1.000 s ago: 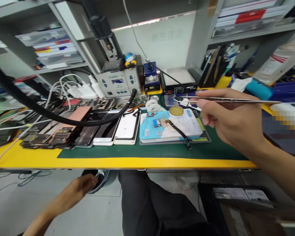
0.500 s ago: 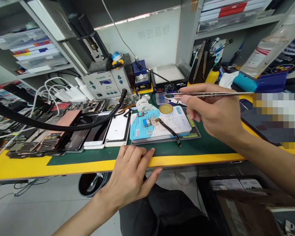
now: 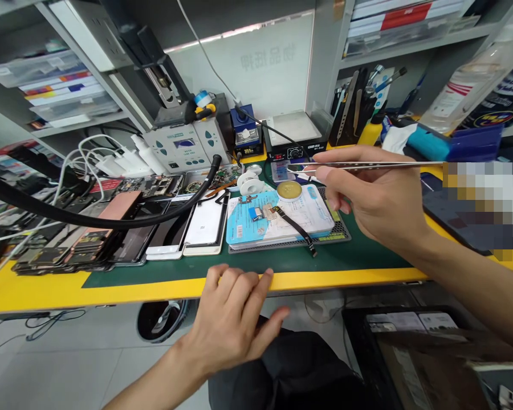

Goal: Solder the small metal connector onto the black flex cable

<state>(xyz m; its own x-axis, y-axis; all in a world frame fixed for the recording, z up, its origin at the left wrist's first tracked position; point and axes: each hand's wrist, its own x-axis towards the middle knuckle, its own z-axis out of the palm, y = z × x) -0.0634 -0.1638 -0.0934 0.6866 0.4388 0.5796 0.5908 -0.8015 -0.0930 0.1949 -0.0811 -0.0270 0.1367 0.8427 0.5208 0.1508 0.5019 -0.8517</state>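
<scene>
My right hand (image 3: 371,199) holds metal tweezers (image 3: 380,165) level above the bench, pinched between thumb and fingers. Their tips point left, near a small clear-blue box (image 3: 281,171); whether anything is between the tips is too small to tell. Below lies a blue and white booklet-like pack (image 3: 277,225) with a round tin of amber paste (image 3: 289,191), a black flex cable (image 3: 294,225) and a small connector piece with a blue tab (image 3: 255,213) on it. My left hand (image 3: 235,313) is at the bench's yellow front edge, empty, fingers loosely bent and thumb apart.
Several phones (image 3: 205,225) and stacked phone parts (image 3: 85,239) lie on the left. A black hose (image 3: 154,219) arches over them from a hot-air station (image 3: 183,145). At the back stand a soldering unit (image 3: 245,134), a heating plate (image 3: 294,134) and a clear bottle (image 3: 464,85).
My left hand has drawn back slightly toward me at the bench edge, and its thumb has shifted. My right hand and the tweezers have hardly moved.
</scene>
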